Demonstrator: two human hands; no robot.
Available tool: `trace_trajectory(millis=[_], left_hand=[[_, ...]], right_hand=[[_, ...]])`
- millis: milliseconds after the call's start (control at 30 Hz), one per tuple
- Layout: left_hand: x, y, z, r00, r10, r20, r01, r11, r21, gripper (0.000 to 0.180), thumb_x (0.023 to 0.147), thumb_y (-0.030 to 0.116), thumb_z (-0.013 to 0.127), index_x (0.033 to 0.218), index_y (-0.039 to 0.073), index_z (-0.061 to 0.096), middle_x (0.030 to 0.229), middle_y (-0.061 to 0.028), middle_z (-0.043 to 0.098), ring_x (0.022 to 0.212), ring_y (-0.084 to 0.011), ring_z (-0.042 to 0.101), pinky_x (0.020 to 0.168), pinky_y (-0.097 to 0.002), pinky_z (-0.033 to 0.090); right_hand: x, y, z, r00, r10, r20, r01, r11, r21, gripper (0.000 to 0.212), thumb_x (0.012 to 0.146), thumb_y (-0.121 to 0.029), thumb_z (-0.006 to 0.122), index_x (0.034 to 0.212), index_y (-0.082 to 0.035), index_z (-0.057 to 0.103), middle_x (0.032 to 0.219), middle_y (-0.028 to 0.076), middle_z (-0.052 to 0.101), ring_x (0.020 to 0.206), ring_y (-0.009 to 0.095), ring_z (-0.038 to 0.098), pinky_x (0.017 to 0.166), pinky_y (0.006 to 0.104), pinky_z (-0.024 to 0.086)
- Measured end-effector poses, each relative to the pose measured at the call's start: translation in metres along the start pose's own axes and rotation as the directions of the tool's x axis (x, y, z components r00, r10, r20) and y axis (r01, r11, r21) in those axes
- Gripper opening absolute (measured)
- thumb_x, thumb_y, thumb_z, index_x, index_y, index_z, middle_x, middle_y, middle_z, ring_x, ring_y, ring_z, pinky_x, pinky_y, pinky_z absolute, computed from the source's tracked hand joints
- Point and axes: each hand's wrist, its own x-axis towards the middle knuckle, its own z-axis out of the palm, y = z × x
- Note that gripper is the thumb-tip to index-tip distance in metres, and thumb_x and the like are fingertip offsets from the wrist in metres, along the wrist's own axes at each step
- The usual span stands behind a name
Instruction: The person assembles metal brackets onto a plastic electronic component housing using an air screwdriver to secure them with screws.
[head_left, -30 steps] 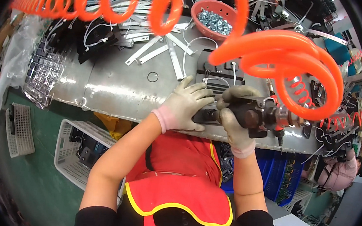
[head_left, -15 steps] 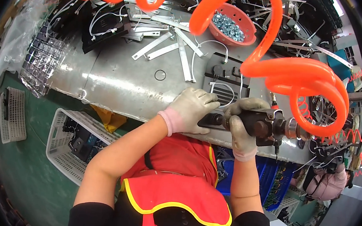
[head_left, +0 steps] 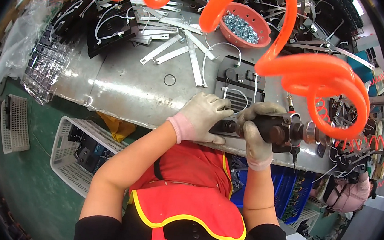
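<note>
My right hand [head_left: 258, 131], in a pale work glove, is closed around the body of a black pneumatic screwdriver [head_left: 279, 131]. Its dark nose points left, low over the near part of a black panel [head_left: 239, 99]. My gloved left hand [head_left: 204, 116] grips that panel's left side, the fingers curled over it and the thumb apart on the near side. A white cable [head_left: 256, 87] and small black parts lie on the panel's far half. My hands and the tool hide the near portion, so the tip's contact cannot be made out.
Orange coiled air hose [head_left: 317, 69] hangs across the top and right. On the metal bench [head_left: 130, 84] stand a red bowl [head_left: 228, 31] of metal fasteners, loose white strips [head_left: 192, 57] and black units [head_left: 110, 31]. White crates [head_left: 69, 173] sit at left; another person [head_left: 346, 195] is at right.
The screwdriver's rear end has shifted slightly, and the orange hose has swayed a little. My left hand stays almost in place on the panel.
</note>
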Motion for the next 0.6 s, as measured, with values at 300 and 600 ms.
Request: trace_trajectory(millis=[300, 600], left_hand=[[0.0, -0.003, 0.007, 1.0, -0.003, 0.002, 0.003, 0.999, -0.049, 0.056, 0.062, 0.041, 0.074, 0.11, 0.014, 0.065, 0.117, -0.0067, 0.057, 0.101, -0.0272, 0.057, 0.085, -0.0419, 0.042], [-0.001, -0.001, 0.007, 1.0, -0.021, 0.016, 0.021, 1.0, -0.005, 0.056, 0.063, 0.042, 0.073, 0.111, 0.015, 0.064, 0.119, -0.0067, 0.057, 0.103, -0.0264, 0.055, 0.086, -0.0408, 0.041]], right_hand=[[0.016, -0.042, -0.021, 0.855, 0.374, -0.36, 0.201, 0.401, 0.894, 0.043, 0.074, 0.002, 0.054, 0.116, -0.004, 0.048, 0.095, 0.011, 0.054, 0.075, 0.017, 0.056, 0.072, 0.0311, 0.049], [-0.007, -0.004, -0.039, 0.914, -0.026, -0.404, 0.049, 0.998, 0.045, 0.041, 0.072, 0.002, 0.056, 0.112, -0.004, 0.05, 0.091, 0.01, 0.055, 0.069, 0.017, 0.056, 0.07, 0.0348, 0.051]])
